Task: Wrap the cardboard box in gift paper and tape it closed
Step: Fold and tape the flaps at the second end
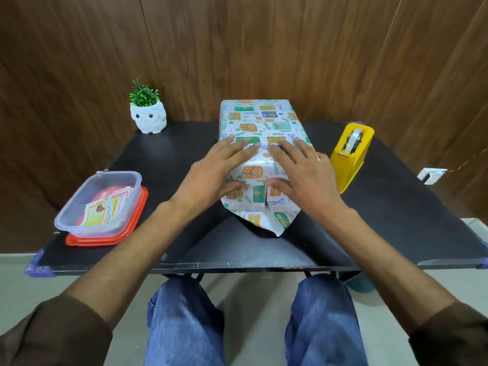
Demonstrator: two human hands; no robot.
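Both flat hands [211, 173] on wrapped box [260, 120]

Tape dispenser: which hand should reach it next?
Right, probably. The dispenser sits just beside the right hand, while the left hand would have to cross the box; it can press the paper flat meanwhile.

readable text: none | gift paper [260, 120]: printed pictures only | cards [105, 211] in tub [116, 175]: too blurred
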